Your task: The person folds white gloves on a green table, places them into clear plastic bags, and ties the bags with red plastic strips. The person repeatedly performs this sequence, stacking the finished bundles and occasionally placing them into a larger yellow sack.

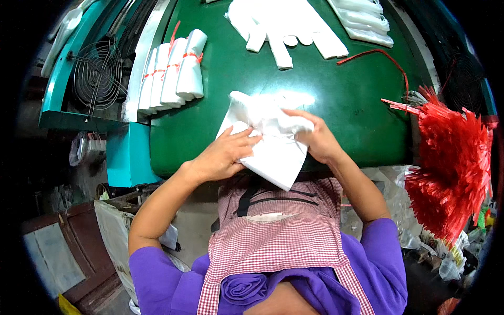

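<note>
The sheaf (278,157) of white film is between the hands, its far part over the near edge of the surface (362,110) and its pointed near corner jutting toward the body. The right hand (320,139) is closed on its crumpled right edge, forefinger laid along the top; the left hand (223,152) rests on its left side, fingers spread, and whether the thumb grips from beneath cannot be told.

It should handle as light and limp, slippery between its layers, and apt to fan out or sag if held at one point. It is unlikely to break, though thin film may stretch or tear under a hard pinch. The gathered middle, where the folds bunch thickest, looks the best hold, with a flat palm steadying the smooth lower panel.

Ahead and left of the hands, rolls (189,73) of similar film lie side by side, smooth, cylindrical and faintly glossy, bound with red ties. Straight ahead, loose film (286,21) spreads in blunt tabs; beyond the right hand sits a rippled stack (362,21). Nearer on that side, a thin red strip (383,51) curls on the glossy green surface, and a shaggy red bunch (451,168) hangs beside its edge.
</note>
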Demonstrator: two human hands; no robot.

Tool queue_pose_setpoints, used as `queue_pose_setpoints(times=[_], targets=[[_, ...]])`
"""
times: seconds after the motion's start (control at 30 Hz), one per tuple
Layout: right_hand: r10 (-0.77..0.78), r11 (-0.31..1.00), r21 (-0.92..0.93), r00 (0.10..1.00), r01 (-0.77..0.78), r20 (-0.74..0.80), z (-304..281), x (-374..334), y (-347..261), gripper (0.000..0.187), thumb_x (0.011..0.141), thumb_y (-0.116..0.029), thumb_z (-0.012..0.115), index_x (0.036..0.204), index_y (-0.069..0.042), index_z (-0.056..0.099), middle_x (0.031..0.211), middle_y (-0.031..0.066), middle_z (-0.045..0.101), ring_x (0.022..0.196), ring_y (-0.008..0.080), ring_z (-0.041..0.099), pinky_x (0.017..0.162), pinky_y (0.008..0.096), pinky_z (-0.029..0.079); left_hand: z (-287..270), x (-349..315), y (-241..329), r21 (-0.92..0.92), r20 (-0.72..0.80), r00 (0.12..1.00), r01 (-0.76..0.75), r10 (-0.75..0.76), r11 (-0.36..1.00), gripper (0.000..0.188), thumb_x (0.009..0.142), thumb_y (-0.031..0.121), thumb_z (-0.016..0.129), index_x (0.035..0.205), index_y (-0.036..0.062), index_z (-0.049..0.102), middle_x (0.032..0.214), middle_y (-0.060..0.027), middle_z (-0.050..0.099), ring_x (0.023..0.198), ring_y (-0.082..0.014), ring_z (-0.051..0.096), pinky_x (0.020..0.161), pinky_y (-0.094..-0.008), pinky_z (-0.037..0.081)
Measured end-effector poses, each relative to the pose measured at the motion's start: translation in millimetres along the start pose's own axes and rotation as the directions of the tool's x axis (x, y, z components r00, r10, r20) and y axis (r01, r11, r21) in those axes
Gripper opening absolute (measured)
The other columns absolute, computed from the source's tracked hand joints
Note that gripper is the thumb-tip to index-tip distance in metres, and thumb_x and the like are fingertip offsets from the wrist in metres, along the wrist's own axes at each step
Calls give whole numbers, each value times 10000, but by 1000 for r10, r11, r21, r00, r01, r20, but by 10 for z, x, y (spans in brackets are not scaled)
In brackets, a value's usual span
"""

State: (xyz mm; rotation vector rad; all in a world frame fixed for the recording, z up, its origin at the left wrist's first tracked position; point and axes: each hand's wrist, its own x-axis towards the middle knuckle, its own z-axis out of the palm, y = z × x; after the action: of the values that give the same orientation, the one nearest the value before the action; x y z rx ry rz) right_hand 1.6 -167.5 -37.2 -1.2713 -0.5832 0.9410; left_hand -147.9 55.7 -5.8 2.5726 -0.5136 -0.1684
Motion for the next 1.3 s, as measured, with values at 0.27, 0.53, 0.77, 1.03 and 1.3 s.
queue_pose_setpoints(times=[0.27, 0.53, 0.77, 1.03, 1.3], targets=[[-171, 83, -741, 742, 667, 649, -230, 169, -101, 388, 832, -84, 497, 1213, -52, 565, 1366, 145, 471, 1301, 275, 422, 1102, 445, 306, -202, 336, 70, 426, -178, 969, -79, 169, 901, 179, 705, 124, 611, 871, 74, 565, 940, -64, 597, 887, -257, 589, 777, -399, 450], [49, 374, -796, 847, 476, 530, -189, -57, -353, 435, 838, -91, 532, 1245, 57, 493, 1370, 233, 438, 1293, 335, 410, 1086, 442, 317, -66, 220, 38, 233, -16, 995, 101, -100, 967, 246, 694, 93, 670, 932, 66, 614, 1330, -83, 522, 1256, -369, 435, 1036, -597, 294], [-125, 58, -905, 903, 420, 411, 240, -339, -181, 534, 808, -339, 659, 1166, 38, 541, 1236, 230, 530, 1184, 392, 465, 990, 436, 395, 91, -99, 328, 302, -36, 998, 60, -51, 951, 540, 665, 121, 756, 1174, 90, 580, 1312, -139, 518, 1206, -330, 495, 997, -501, 384], [-91, 550, -834, 996, 30, -24, 19, 288, -154, 317, 843, -325, 630, 1002, -51, 631, 1004, 167, 621, 970, 341, 589, 789, 434, 483, -177, 275, -12, 235, -237, 911, 390, -337, 890, 235, 836, 183, 623, 1017, 34, 624, 1054, -156, 593, 979, -318, 556, 826, -405, 461], [-812, 112, -902, 485, -418, -325, -1788, -220, -670, 402, 828, -296, 649, 1097, -5, 584, 1123, 220, 587, 1077, 368, 541, 908, 456, 439, 101, 447, 43, -95, -201, 967, 140, -157, 986, 378, 819, 168, 637, 1157, 15, 565, 1087, -138, 569, 979, -319, 542, 859, -409, 439]])
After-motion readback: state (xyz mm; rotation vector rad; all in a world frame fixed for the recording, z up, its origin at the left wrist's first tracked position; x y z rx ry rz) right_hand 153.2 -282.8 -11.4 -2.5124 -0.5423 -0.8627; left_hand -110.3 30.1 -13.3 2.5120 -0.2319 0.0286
